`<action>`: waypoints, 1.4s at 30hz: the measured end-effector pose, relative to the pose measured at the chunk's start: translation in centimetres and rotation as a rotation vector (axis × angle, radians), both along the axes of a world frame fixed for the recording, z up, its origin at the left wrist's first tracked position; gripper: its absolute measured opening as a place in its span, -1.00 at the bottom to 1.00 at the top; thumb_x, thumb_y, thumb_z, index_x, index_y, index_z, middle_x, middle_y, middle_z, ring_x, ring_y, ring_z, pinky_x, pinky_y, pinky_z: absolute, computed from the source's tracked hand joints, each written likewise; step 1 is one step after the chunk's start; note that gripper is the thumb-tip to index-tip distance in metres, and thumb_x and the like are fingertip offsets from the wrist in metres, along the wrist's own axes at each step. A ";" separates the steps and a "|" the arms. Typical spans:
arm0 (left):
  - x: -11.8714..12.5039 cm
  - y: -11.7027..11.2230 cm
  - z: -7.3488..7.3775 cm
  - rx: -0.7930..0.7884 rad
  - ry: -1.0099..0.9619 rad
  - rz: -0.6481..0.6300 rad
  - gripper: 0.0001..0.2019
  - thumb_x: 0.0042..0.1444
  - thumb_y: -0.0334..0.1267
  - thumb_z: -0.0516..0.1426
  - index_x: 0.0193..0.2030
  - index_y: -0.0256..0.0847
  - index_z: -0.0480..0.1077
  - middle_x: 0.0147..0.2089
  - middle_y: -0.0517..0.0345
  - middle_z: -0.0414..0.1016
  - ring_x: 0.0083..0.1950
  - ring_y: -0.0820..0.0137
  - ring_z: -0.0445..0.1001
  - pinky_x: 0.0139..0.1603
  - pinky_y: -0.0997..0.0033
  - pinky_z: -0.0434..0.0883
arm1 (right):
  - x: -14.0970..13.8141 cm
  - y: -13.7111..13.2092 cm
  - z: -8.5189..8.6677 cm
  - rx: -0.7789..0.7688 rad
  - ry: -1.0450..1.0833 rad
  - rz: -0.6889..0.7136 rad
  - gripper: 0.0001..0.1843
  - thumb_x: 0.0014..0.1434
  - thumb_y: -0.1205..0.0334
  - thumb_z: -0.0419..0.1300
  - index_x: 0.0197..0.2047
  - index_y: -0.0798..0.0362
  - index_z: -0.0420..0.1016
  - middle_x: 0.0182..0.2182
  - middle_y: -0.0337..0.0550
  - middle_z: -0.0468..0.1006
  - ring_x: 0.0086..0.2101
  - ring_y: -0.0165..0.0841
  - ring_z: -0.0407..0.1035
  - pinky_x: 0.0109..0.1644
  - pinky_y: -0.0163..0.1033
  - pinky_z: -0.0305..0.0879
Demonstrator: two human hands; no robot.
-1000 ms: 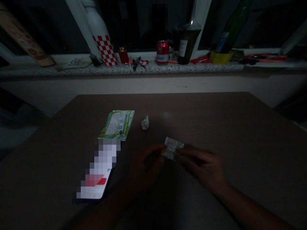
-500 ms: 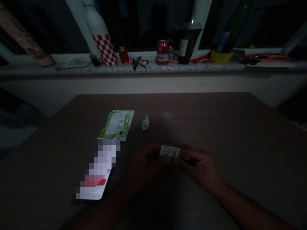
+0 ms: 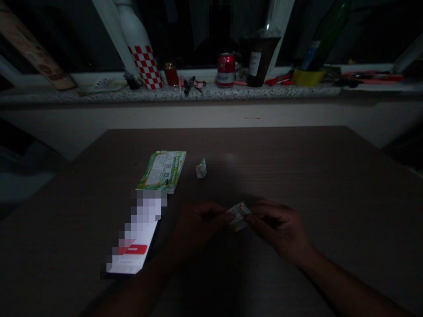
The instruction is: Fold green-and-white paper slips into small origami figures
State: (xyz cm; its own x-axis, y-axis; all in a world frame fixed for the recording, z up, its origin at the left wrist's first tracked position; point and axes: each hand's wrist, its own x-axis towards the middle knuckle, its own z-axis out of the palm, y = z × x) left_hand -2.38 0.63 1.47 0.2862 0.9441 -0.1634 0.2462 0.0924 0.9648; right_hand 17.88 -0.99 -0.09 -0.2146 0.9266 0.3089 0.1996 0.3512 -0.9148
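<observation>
A small folded piece of printed paper [image 3: 238, 217], white with green and orange, is held between my two hands above the table. My left hand [image 3: 201, 224] pinches its left corner between thumb and fingers. At the opposite corner, my right hand [image 3: 280, 226] is closed on it the same way. Beyond my hands stands a small folded paper shape [image 3: 201, 169] with similar print. To its left lies a stack of green printed leaflets [image 3: 161, 171]. A phone [image 3: 134, 248] with a lit, partly blurred screen rests by my left forearm.
The brown wooden table [image 3: 313, 163] meets a wall under a granite windowsill [image 3: 205, 93]. Along the sill stand a red-checked white bottle [image 3: 145, 61], a red can [image 3: 226, 70], a dark bag [image 3: 261, 61] and a green bottle [image 3: 325, 39] in a yellow holder [image 3: 308, 77]. The light is dim.
The paper in my hands has turned from lying level to a tilted, diamond-like position. My right hand has shifted slightly right. The leaflets, phone and folded shape stay in place.
</observation>
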 end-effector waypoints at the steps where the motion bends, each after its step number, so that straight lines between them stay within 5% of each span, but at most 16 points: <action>1: 0.0 0.1 0.0 -0.010 0.003 0.001 -0.84 0.04 -0.14 0.25 -0.36 -0.18 0.57 -0.39 0.17 0.62 -0.34 0.38 0.53 -0.38 0.51 0.38 | 0.0 0.0 0.0 -0.001 -0.004 -0.010 -0.87 0.18 0.29 0.21 -0.33 0.04 0.61 -0.48 -0.17 0.52 -0.46 -0.38 0.39 -0.41 -0.29 0.31; 16: 0.1 -0.1 0.1 0.031 0.024 -0.044 -0.90 0.04 -0.22 0.25 -0.38 -0.18 0.56 -0.39 0.20 0.61 -0.35 0.41 0.53 -0.37 0.53 0.37 | -0.1 0.1 -0.3 0.016 -0.006 0.007 -0.91 0.14 0.32 0.24 -0.36 0.04 0.60 -0.49 -0.17 0.56 -0.48 -0.38 0.42 -0.42 -0.29 0.35; 26: 0.6 -0.2 -0.2 0.019 0.038 0.072 -0.92 -0.01 -0.25 0.26 -0.44 -0.19 0.54 -0.47 0.22 0.56 -0.42 0.42 0.48 -0.45 0.53 0.33 | -0.3 0.1 -0.5 -0.043 0.049 -0.089 -0.94 0.07 0.28 0.30 -0.39 0.01 0.64 -0.49 -0.20 0.66 -0.49 -0.36 0.52 -0.43 -0.32 0.44; 37: 0.2 -0.4 0.1 0.210 0.136 -0.096 -0.89 0.09 -0.23 0.22 -0.27 -0.12 0.57 -0.30 0.24 0.63 -0.26 0.41 0.54 -0.23 0.51 0.39 | 0.3 0.1 -0.8 0.140 -0.113 0.043 -0.91 0.14 0.37 0.25 -0.30 0.08 0.60 -0.44 -0.13 0.61 -0.44 -0.37 0.49 -0.38 -0.30 0.40; 42: 0.2 -0.5 -0.1 0.161 0.119 -0.034 -0.89 0.09 -0.25 0.20 -0.30 -0.11 0.59 -0.35 0.25 0.62 -0.32 0.41 0.53 -0.30 0.52 0.38 | 0.0 0.0 -0.9 0.064 -0.045 -0.078 -0.95 0.08 0.33 0.31 -0.33 0.04 0.61 -0.44 -0.17 0.65 -0.44 -0.37 0.52 -0.37 -0.33 0.43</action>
State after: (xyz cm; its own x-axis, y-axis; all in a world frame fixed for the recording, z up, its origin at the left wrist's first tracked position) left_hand -2.17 0.17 1.35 0.3057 0.9510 -0.0459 0.3596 -0.0706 0.9304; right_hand 17.92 -0.99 -1.01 -0.1579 0.9196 0.3597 0.2691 0.3905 -0.8804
